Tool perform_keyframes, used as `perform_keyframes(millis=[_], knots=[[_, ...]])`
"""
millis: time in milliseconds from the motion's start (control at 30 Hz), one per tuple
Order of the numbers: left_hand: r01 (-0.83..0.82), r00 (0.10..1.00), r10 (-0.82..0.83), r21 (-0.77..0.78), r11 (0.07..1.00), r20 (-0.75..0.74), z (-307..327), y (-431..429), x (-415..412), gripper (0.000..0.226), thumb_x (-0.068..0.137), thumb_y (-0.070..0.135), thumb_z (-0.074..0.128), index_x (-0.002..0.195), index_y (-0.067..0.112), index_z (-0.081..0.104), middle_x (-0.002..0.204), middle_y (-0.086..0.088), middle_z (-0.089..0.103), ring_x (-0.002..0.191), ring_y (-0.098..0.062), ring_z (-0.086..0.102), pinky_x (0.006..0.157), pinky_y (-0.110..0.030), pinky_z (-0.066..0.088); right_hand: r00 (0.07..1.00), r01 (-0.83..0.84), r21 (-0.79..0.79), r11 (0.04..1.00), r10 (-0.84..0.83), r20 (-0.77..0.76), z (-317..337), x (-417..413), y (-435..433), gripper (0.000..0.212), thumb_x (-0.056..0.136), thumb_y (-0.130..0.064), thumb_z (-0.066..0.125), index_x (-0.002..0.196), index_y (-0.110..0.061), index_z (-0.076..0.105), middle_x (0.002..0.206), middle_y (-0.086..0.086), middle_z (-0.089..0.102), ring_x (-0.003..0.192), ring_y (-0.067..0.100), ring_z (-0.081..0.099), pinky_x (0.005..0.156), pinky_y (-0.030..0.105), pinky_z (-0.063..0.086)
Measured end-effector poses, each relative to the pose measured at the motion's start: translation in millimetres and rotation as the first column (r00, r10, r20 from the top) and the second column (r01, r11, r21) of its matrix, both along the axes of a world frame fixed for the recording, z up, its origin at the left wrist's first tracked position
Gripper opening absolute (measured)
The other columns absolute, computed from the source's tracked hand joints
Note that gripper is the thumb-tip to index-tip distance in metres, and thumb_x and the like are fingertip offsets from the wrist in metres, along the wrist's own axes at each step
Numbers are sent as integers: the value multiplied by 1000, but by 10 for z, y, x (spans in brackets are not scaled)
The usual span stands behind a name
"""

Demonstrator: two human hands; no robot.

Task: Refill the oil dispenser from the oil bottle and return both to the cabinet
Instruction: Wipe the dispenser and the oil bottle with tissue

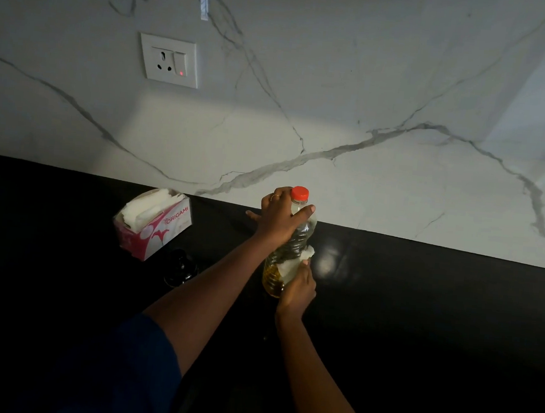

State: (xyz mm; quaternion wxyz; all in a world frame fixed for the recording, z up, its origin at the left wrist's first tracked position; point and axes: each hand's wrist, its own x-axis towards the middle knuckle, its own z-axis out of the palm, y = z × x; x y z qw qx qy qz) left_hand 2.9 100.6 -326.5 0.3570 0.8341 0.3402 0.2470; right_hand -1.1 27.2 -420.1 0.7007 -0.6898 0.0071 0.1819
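I see the oil bottle [289, 247] upright on the black desk [419, 318], red cap [299, 193] on. Left hand [278, 220] fingers grasp its shoulder; right hand [298, 289] presses a white tissue [296, 261] to its lower side. Tissue box [154, 224] at 9 o'clock, dark dispenser [180, 267] at 8.
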Motion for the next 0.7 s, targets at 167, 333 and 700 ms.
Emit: perform_keyframes(millis=[167,333,700], knots=[[-14,1000,14,-9,1000,-6,7,23,-24,57,91,49,46,135,15,37,147,-5,33,142,-27,16,108,-67,-6,987,19,175,984,-47,155,378,-48,111,40,100,-29,33,130,-10,54,111,8,67,99,18,63,94,39,49],[5,1000,-4,-33,999,10,10,31,-61,56,91,51,46,134,17,37,147,-4,34,142,-27,16,108,-65,-8,964,-21,171,985,-26,266,515,144,117,37,102,-26,30,124,-12,56,103,-6,60,88,1,58,77,14,43],[31,999,-31,-18,999,13,17,-26,-36,54,91,49,46,133,15,39,146,-6,35,142,-28,16,107,-66,-9,985,-171,-247,954,165,-46,-363,105,-169,44,101,-32,27,123,-9,57,117,10,62,104,19,57,85,28,41]])
